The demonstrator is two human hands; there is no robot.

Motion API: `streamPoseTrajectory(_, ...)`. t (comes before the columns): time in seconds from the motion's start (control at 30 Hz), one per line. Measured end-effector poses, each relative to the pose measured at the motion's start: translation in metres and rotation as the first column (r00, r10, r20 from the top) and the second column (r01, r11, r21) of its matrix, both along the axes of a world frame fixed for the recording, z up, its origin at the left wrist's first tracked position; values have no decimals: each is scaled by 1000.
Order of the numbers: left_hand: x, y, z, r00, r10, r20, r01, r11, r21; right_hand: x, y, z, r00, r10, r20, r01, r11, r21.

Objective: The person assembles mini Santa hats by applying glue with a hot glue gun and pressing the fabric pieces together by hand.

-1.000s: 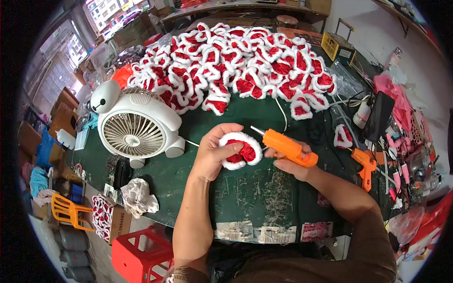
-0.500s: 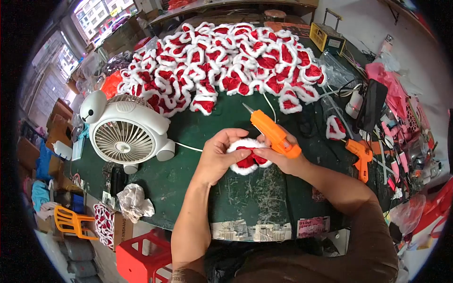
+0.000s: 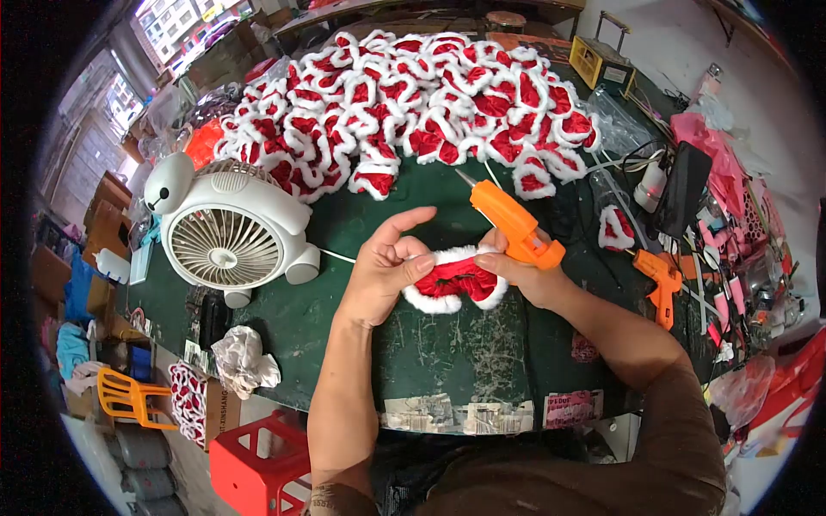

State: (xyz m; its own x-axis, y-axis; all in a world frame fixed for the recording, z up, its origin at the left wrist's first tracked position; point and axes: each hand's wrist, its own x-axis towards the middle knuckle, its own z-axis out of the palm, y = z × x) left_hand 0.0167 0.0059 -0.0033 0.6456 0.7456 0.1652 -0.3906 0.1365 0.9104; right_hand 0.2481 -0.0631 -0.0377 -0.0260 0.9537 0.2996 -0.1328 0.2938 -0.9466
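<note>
Along the near edge of the desk (image 3: pixel 447 357), two pale barcode labels (image 3: pixel 416 415) sit side by side, scuffed, the small print too fine to read; right of them comes a pinkish label (image 3: pixel 574 409), its characters unclear as well. Down to the left, past the red stool (image 3: pixel 258 460), we've got a carton (image 3: pixel 225 413) with XINSHANG legible down its side.

Up to the hands, and here's the action! A red, white-trimmed piece (image 3: pixel 452 282) is held between them, just above the desk. Left hand (image 3: pixel 383 267): thumb pressing the piece's left end, index finger raised and spread away. Right hand (image 3: pixel 525 275): thumb pinching the other end, fingers gripping an orange glue gun (image 3: pixel 508 219) too, its nozzle pointing up and away from the fabric.

Farther out, a white fan (image 3: pixel 226 245) stands at left, a second glue gun (image 3: pixel 661 284) lies at right, and beyond spreads a huge pile of similar pieces (image 3: pixel 422 103). Behind its right end, a yellow-fronted box (image 3: pixel 600 64) carries a pale label, unreadable from here.
</note>
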Motion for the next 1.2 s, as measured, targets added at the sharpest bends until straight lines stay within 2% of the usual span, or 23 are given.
streamPoseTrajectory(0.07,4,2,-5,993,3,-115,-1,1000,24,1,0,-3,1000,-9,-25,9,1000,-23)
streamPoseTrajectory(0.17,9,-2,2,981,-5,-192,3,1000,-11,-5,0,-4,998,-56,-13,56,998,14)
streamPoseTrajectory(0.37,21,-18,13,970,-15,-241,29,998,56,-7,-1,-2,998,-51,-27,50,998,-48)
streamPoseTrajectory(0.43,24,-19,10,952,33,-305,-22,999,42,-6,0,-3,999,-42,-17,41,998,-47)
streamPoseTrajectory(0.63,27,-17,1,949,104,-297,-65,988,136,-6,1,-5,999,-44,-19,44,999,-1)
streamPoseTrajectory(0.77,24,-18,4,963,67,-261,-36,992,122,-8,1,-7,998,-41,-56,42,999,24)
streamPoseTrajectory(0.83,24,-17,2,971,62,-230,-25,986,164,-6,0,-7,1000,-30,-5,30,1000,-10)
streamPoseTrajectory(0.93,26,-17,1,963,111,-247,-65,980,189,-8,-1,-7,999,-33,-16,34,999,12)
streamPoseTrajectory(1.2,31,-19,1,960,167,-223,-133,978,158,-5,-1,-10,999,-2,-42,3,1000,21)
